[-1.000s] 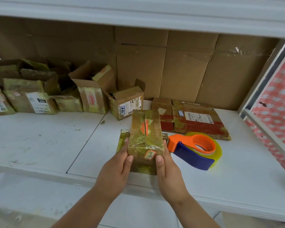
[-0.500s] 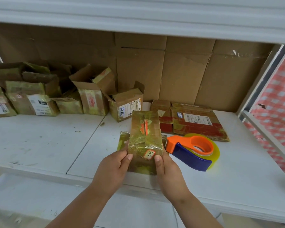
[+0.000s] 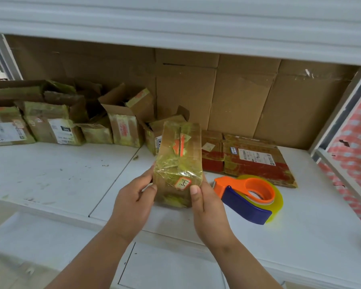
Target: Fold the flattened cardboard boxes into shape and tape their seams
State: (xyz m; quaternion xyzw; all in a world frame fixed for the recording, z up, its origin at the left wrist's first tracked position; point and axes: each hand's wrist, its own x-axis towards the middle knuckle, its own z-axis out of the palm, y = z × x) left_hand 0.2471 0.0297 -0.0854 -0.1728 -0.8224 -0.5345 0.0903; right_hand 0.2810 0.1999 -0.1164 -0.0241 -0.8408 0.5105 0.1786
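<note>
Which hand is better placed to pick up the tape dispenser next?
Probably the right hand: the tape dispenser lies just beside it on the shelf, while the left hand grips the box on the far side.

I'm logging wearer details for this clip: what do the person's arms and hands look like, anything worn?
Both forearms are bare, with no sleeves in view. The left hand and right hand show no gloves, rings, watch or bracelets. Fingernails look short and unpainted.

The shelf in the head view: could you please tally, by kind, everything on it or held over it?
Taped box, held up: 1
Open boxes, standing at the back left: at least 5; any behind them are unclear
Flattened boxes, lying at the right: 2
Tape dispenser: 1
Total: at least 9
</note>
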